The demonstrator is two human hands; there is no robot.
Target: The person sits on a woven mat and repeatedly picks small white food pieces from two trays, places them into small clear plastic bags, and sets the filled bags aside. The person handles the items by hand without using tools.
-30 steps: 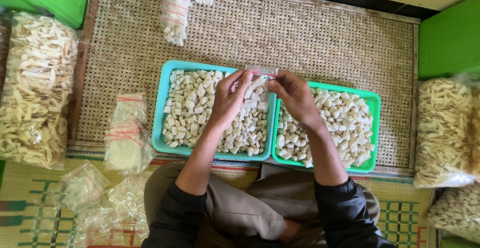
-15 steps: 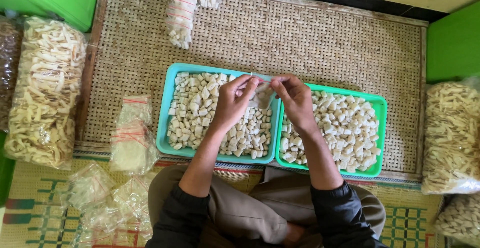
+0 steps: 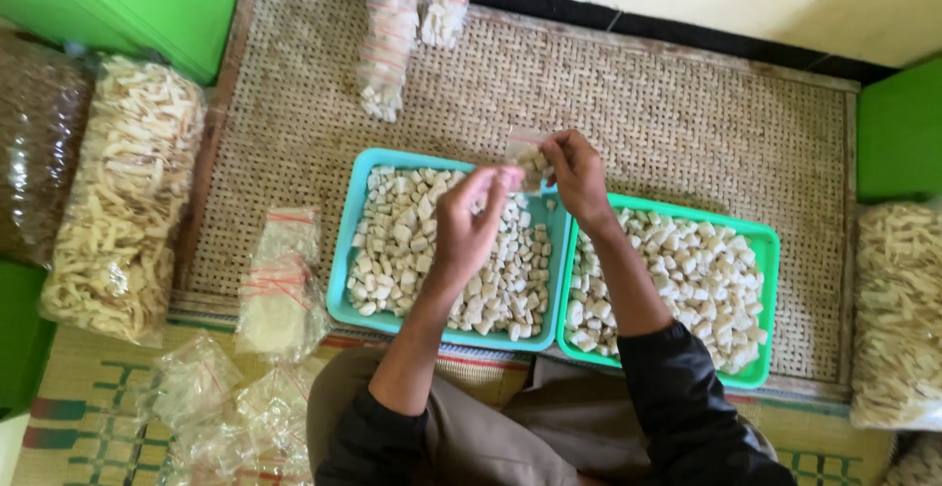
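Small clear bag point(image 3: 528, 153) above the trays, filled clear bags point(image 3: 397, 40) top, big sacks point(image 3: 123, 197) at sides.

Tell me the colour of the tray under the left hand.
Turquoise blue. The tray under the left hand shows best in the head view.

Both hands have risen slightly off the trays. The right hand point(image 3: 577, 174) now pinches a small clear bag point(image 3: 528, 153) that appears partly filled with pale pieces, and the left hand point(image 3: 469, 226) has shifted so its fingertips meet the bag's side above the blue tray point(image 3: 345, 251).
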